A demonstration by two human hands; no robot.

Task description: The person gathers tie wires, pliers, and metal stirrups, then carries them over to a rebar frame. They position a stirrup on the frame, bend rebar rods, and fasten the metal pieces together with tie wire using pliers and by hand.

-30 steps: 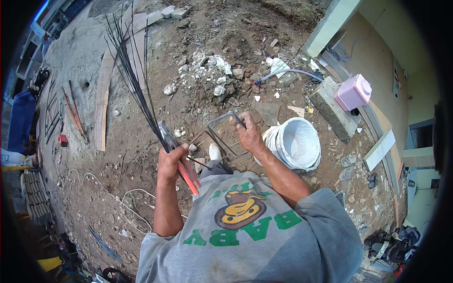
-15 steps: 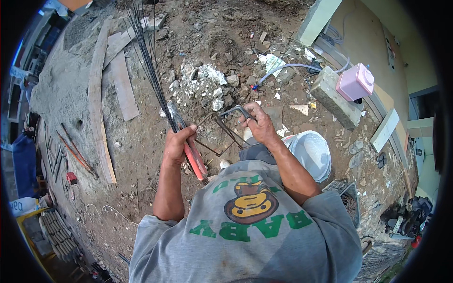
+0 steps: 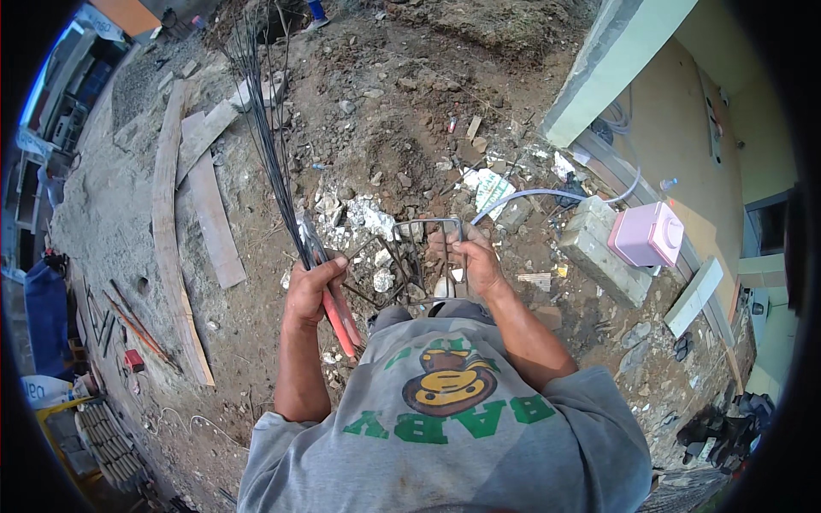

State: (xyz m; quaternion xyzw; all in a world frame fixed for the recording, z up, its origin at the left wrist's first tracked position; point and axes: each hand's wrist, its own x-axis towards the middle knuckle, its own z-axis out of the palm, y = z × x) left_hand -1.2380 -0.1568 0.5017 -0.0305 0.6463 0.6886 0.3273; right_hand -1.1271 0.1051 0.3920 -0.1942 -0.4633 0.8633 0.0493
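My left hand [image 3: 310, 292] is closed around a long bundle of thin dark wires [image 3: 272, 162] and a pair of red-handled pincers [image 3: 342, 329]. The wires stick up and away from me; the red handles point back toward my shirt. My right hand [image 3: 475, 261] grips square bent rebar stirrups [image 3: 428, 221] by their right side, thumb in front. Several dark bars overlap there, so I cannot count the stirrups. Their left corner comes close to my left thumb, and I cannot tell whether it touches.
Long planks [image 3: 175, 239] lie on grey sand at left. White rubble [image 3: 368, 215] and dirt stretch ahead. At right, a pink container [image 3: 643, 238] stands by a concrete block [image 3: 603, 256], with a pale hose [image 3: 530, 195] and a wall corner [image 3: 599, 85] near. Someone's blue-clad leg [image 3: 317, 10] shows far ahead.
My right hand has turned the stirrups so their square shape faces me more. The view has shifted, the white bucket has dropped out of sight, and a person's leg now shows at the top.
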